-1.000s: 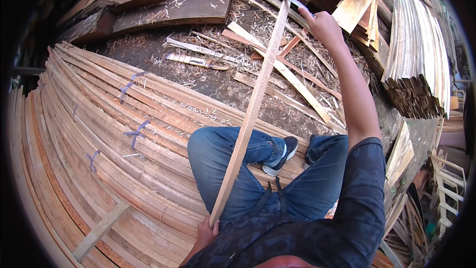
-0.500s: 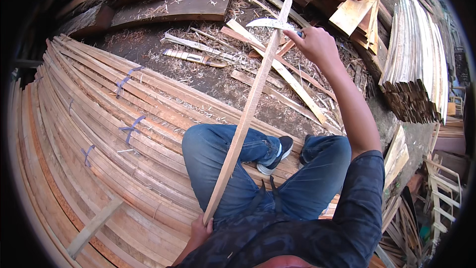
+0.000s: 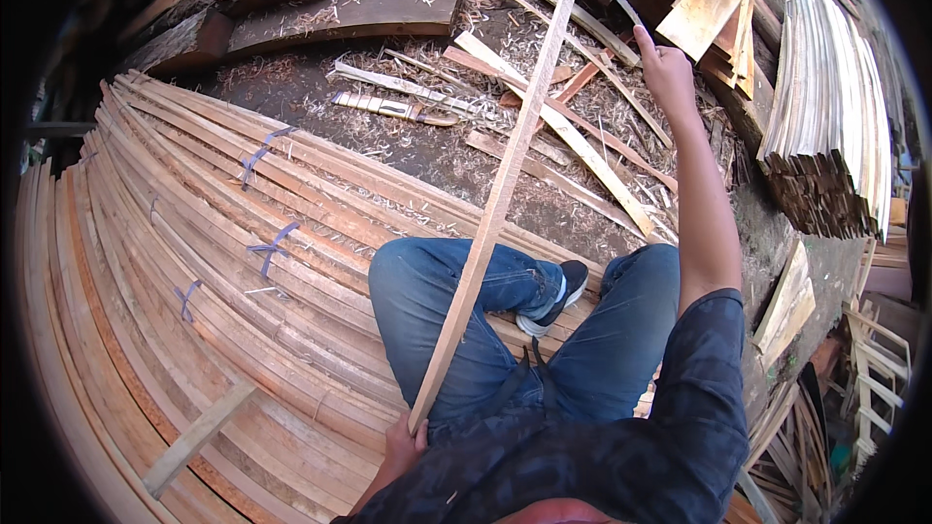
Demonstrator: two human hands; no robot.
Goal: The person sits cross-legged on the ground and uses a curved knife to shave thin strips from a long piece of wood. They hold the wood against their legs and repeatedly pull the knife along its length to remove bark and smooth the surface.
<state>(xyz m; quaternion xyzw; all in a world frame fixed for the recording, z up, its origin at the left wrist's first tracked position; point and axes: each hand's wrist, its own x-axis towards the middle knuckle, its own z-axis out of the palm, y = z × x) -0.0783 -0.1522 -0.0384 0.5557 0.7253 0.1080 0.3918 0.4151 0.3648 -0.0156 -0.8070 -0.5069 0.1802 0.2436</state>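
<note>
While your left hand (image 3: 401, 443) gripped the stick (image 3: 503, 189) low, your right hand (image 3: 668, 76) held the knife (image 3: 621, 3) with open room beside the stick's edge.

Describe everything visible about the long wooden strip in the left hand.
The long, pale brown strip looks like rough-sawn wood, narrow and nearly straight, tapering to a point at its far end. It slants away and rightward over the left thigh; contact there is unclear. The left hand grips its near end.

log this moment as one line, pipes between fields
left hand: gripping near end of long tan wooden strip | right hand: holding curved silver-bladed knife, apart from strip | strip: slanting over left denim-clad leg
</note>
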